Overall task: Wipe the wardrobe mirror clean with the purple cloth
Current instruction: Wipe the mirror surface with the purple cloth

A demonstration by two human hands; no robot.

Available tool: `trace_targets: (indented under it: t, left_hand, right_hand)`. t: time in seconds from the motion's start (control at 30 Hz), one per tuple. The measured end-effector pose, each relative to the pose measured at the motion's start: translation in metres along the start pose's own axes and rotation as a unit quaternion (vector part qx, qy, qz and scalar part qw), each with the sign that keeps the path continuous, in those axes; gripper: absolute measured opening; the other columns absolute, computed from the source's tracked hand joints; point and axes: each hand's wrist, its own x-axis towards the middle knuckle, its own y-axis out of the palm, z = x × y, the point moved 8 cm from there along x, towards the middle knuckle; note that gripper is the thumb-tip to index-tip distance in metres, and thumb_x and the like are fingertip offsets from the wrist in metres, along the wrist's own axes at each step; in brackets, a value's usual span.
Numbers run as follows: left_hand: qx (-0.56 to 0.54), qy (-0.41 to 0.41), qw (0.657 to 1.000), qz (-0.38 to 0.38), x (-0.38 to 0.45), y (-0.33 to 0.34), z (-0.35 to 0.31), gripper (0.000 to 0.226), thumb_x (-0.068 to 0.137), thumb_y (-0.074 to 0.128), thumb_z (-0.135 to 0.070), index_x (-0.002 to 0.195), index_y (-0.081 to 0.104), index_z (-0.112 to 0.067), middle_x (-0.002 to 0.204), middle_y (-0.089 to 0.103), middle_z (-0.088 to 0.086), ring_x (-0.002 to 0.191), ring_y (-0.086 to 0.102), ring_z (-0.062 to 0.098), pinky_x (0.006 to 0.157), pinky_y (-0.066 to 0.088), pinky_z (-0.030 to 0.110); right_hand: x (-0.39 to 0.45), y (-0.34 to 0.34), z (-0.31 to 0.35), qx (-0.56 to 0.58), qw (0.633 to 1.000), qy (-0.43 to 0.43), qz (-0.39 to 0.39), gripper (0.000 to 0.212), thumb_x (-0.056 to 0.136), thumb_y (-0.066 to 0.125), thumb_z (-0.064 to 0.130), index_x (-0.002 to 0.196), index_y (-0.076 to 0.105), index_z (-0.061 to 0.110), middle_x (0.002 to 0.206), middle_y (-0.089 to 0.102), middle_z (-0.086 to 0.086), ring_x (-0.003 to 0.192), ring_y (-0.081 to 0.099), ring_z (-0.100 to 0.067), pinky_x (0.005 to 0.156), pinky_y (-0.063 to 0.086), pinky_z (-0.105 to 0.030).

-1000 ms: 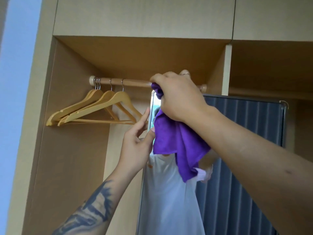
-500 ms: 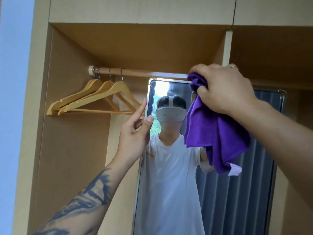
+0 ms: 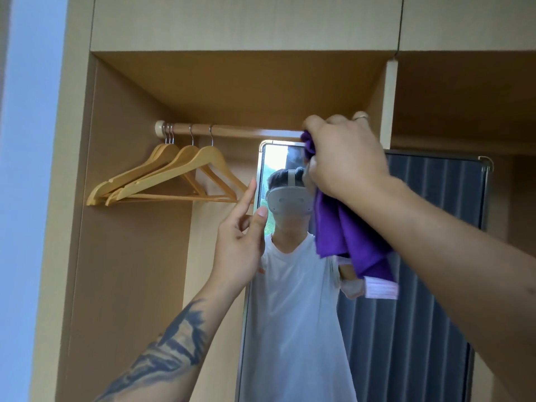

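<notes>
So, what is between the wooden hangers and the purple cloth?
In the head view, the left hand at the mirror's left edge lies between the hangers and the purple cloth.

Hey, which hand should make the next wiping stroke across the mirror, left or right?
Right. The right hand already grips the purple cloth against the top of the mirror. The left hand holds nothing and rests at the mirror's left edge, apparently steadying it.

Bedroom: wardrobe (image 3: pixel 139 256), hangers (image 3: pixel 168 181), mirror (image 3: pixel 406 329)
</notes>
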Motion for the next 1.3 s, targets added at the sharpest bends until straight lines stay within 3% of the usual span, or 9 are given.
trace_targets:
  t: [0.03, 0.07, 0.13, 0.17, 0.2, 0.47, 0.87, 1.03, 1.3]
  left_hand:
    - [-0.008, -0.005, 1.000, 0.007, -0.001, 0.001, 0.000, 0.052, 0.109, 0.049, -0.006, 0.156, 0.040, -0.026, 0.131, 0.029, -0.001, 0.092, 0.033, -0.001, 0.060, 0.046, 0.002]
    - [-0.017, -0.013, 1.000, 0.014, -0.001, 0.002, 0.001, 0.053, 0.109, 0.048, -0.005, 0.157, 0.039, -0.025, 0.129, 0.032, 0.004, 0.084, 0.029, -0.003, 0.074, 0.020, 0.016]
    - [-0.034, -0.032, 0.999, 0.013, -0.002, 0.003, 0.003, 0.053, 0.109, 0.047, -0.004, 0.156, 0.040, -0.027, 0.124, 0.038, 0.024, 0.064, 0.032, -0.010, 0.056, 0.029, 0.007]
    - [-0.041, -0.038, 0.998, 0.011, -0.001, 0.003, 0.003, 0.052, 0.109, 0.048, -0.005, 0.154, 0.041, -0.030, 0.122, 0.042, 0.032, 0.087, 0.032, -0.006, 0.083, 0.031, 0.019]
    - [-0.047, -0.037, 0.998, 0.009, -0.001, 0.003, 0.003, 0.052, 0.109, 0.049, -0.005, 0.151, 0.042, -0.034, 0.119, 0.047, 0.033, 0.103, 0.044, 0.002, 0.072, 0.058, 0.014]
    - [0.015, -0.007, 1.000, 0.000, 0.006, -0.006, 0.019, 0.052, 0.109, 0.052, -0.016, 0.151, 0.042, -0.045, 0.058, 0.049, -0.023, 0.049, 0.034, 0.003, 0.049, 0.032, 0.020]
    - [0.019, 0.008, 1.000, -0.023, 0.005, -0.008, 0.026, 0.049, 0.110, 0.053, -0.019, 0.151, 0.047, -0.044, 0.053, 0.037, -0.014, 0.047, 0.027, 0.005, 0.048, 0.027, 0.020]
    - [-0.006, -0.015, 1.000, 0.012, 0.008, -0.009, 0.029, 0.050, 0.109, 0.055, -0.027, 0.149, 0.047, -0.056, 0.080, 0.053, 0.037, 0.064, 0.040, 0.028, 0.060, 0.034, 0.031]
    - [-0.028, -0.012, 0.999, 0.015, 0.006, -0.008, 0.027, 0.050, 0.107, 0.057, -0.022, 0.139, 0.053, -0.061, 0.070, 0.050, 0.030, 0.058, 0.028, 0.025, 0.054, 0.027, 0.028]
  right_hand:
    - [0.002, 0.002, 0.011, 0.006, 1.000, 0.000, -0.008, 0.047, 0.090, 0.067, 0.013, 0.134, 0.054, 0.021, 0.125, 0.062, -0.013, 0.128, 0.045, -0.047, 0.085, 0.047, -0.043]
    - [0.004, 0.003, 0.021, 0.009, 1.000, 0.000, -0.013, 0.046, 0.091, 0.066, 0.012, 0.134, 0.053, 0.021, 0.125, 0.062, -0.013, 0.130, 0.044, -0.047, 0.080, 0.043, -0.040]
    - [0.009, 0.004, 0.041, 0.017, 0.999, -0.021, -0.017, 0.045, 0.093, 0.062, 0.010, 0.136, 0.052, 0.023, 0.127, 0.061, -0.011, 0.134, 0.043, -0.045, 0.076, 0.038, -0.039]
    - [0.010, 0.005, 0.049, 0.025, 0.999, -0.037, -0.018, 0.045, 0.094, 0.060, 0.010, 0.136, 0.053, 0.024, 0.127, 0.062, -0.010, 0.134, 0.043, -0.045, 0.076, 0.038, -0.039]
    - [0.011, 0.005, 0.053, 0.034, 0.998, -0.054, -0.019, 0.044, 0.095, 0.059, 0.009, 0.135, 0.054, 0.025, 0.126, 0.062, -0.009, 0.133, 0.044, -0.044, 0.076, 0.039, -0.039]
    - [-0.004, -0.011, -0.012, 0.044, 0.995, -0.095, -0.002, 0.045, 0.098, 0.055, 0.016, 0.136, 0.053, 0.040, 0.136, 0.062, 0.000, 0.119, 0.050, -0.038, 0.075, 0.041, -0.041]
    - [-0.017, -0.010, -0.073, 0.047, 0.998, -0.031, -0.001, 0.051, 0.093, 0.055, 0.008, 0.138, 0.056, 0.031, 0.125, 0.067, -0.011, 0.112, 0.047, -0.042, 0.090, 0.051, -0.050]
    - [-0.006, -0.010, -0.042, 0.042, 0.999, -0.029, 0.005, 0.051, 0.088, 0.060, 0.009, 0.135, 0.058, 0.029, 0.116, 0.068, -0.010, 0.117, 0.048, -0.041, 0.080, 0.049, -0.044]
    - [0.018, -0.008, 0.022, 0.167, 0.979, -0.102, 0.062, 0.059, 0.089, 0.057, 0.008, 0.137, 0.063, 0.041, 0.138, 0.065, 0.004, 0.128, 0.056, -0.027, 0.103, 0.052, -0.043]
